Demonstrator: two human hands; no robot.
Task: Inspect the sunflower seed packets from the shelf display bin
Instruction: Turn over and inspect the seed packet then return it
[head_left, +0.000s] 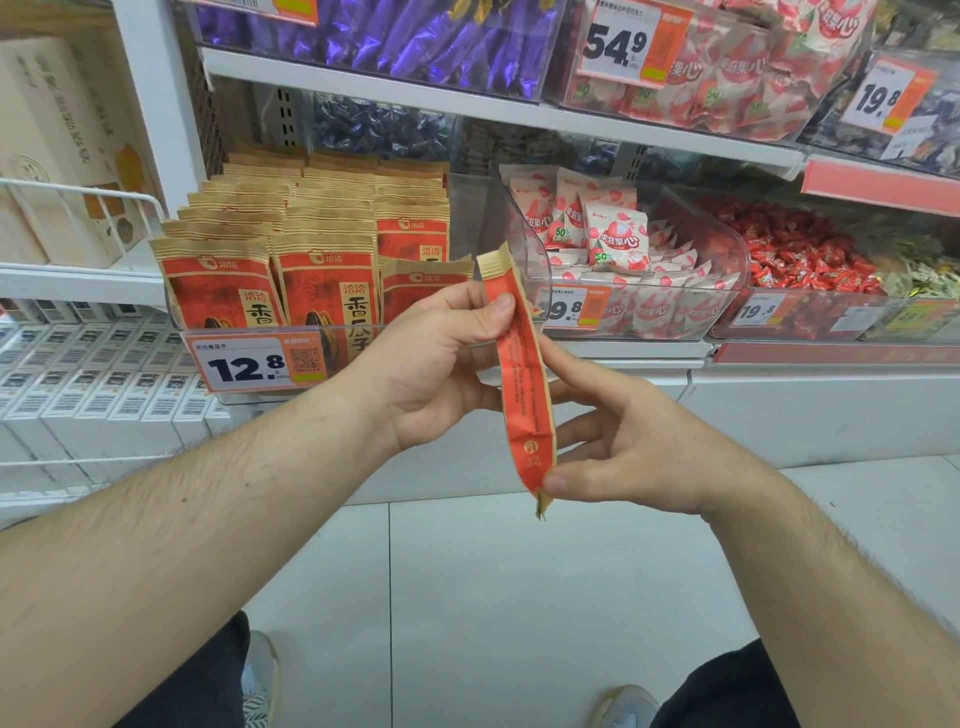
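One red and tan sunflower seed packet is held edge-on in front of the shelf, so I see its narrow side. My left hand pinches its upper part between thumb and fingers. My right hand holds the lower end, thumb tip pressed near the bottom seal and fingers behind it. Several more of the same packets stand in rows in the clear display bin at the left, behind a 12.8 price tag.
To the right of the seed bin stand clear bins of pink and white sweets and red wrapped candies. Purple packets fill the shelf above. White boxes line a lower shelf at left. Tiled floor lies below.
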